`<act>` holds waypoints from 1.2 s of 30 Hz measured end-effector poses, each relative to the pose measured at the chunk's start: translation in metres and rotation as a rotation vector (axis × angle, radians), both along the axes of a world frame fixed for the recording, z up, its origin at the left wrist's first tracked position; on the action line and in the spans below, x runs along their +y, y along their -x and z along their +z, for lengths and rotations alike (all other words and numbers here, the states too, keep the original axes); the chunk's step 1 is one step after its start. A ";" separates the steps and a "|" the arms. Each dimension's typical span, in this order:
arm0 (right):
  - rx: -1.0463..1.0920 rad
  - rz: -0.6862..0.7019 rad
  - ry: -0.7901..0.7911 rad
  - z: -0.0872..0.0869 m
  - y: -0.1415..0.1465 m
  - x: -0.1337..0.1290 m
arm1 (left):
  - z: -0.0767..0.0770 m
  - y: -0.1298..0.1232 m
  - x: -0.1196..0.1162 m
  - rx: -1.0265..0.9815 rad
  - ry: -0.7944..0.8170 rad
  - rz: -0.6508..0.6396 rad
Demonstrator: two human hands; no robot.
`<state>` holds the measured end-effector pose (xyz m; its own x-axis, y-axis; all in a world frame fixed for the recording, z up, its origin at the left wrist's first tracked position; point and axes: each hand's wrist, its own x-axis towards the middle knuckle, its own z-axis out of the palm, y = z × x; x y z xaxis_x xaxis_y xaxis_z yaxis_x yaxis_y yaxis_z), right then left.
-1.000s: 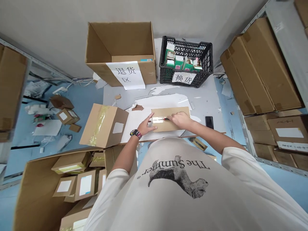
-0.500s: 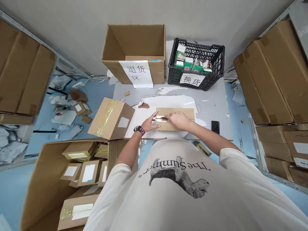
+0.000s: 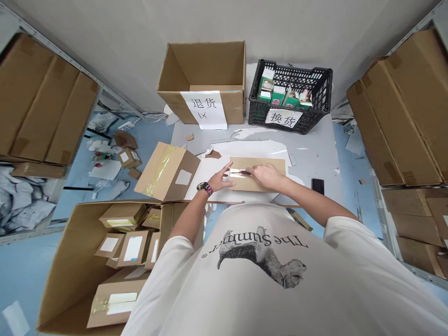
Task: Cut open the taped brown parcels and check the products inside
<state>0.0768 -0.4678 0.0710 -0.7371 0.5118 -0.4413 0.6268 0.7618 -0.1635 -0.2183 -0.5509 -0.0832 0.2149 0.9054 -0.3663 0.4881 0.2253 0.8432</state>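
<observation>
- Pale grey wall point(image 3: 297, 28) behind; blue floor point(image 3: 70, 261) below; light-grey table point(image 3: 315, 154) between, its surface scuffed.
- Large carton point(image 3: 52, 289), lower left: open, several small boxes inside.
- Open carton point(image 3: 201, 70) at the table's far side, white paper sign on its front.
- Black crate point(image 3: 290, 122) just beside it, right; holds green-and-white packets.
- Taped box point(image 3: 157, 172) tilted at the table's left edge.
- Flat brown box point(image 3: 276, 165) lies on the table near the wearer, shiny tape along its top.
- Left hand point(image 3: 220, 180): fingers and thumb spread, touching the flat brown box's left end.
- Right hand point(image 3: 267, 176): curled around a slim red-and-black tool point(image 3: 245, 172) over the tape.
- Dark phone point(image 3: 318, 186) lies right, apart from both hands.
</observation>
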 end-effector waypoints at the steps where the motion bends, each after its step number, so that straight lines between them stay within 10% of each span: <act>1: -0.004 -0.005 0.002 -0.001 -0.002 0.000 | 0.000 0.000 0.000 -0.001 0.003 0.000; 36: 0.016 -0.071 -0.019 -0.015 -0.043 -0.003 | 0.000 0.005 0.003 0.019 0.056 0.002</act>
